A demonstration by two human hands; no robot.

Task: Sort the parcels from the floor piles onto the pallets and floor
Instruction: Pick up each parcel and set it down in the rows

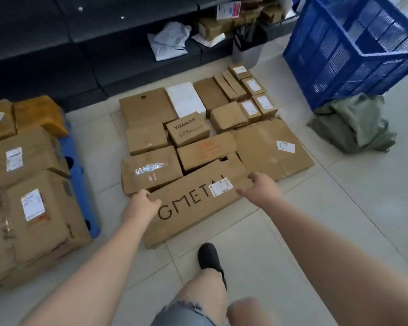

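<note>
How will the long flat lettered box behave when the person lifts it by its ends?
The long flat box will probably sag or bend mid-span: it is thin and its cardboard looks creased. Likely light for its size. Its far edge seems to lean on neighbouring boxes, so it may scrape them coming up.

Looked down and forward from head height, wide-angle, edges bowed. Faced the tiled floor (292,243) and dark shelving (57,43) along the top of the frame. Sat close above both forearms, left hand (140,203) and right hand (260,187) at centre, long flat box (193,208) just beyond. Only one view, nothing shared.
</note>
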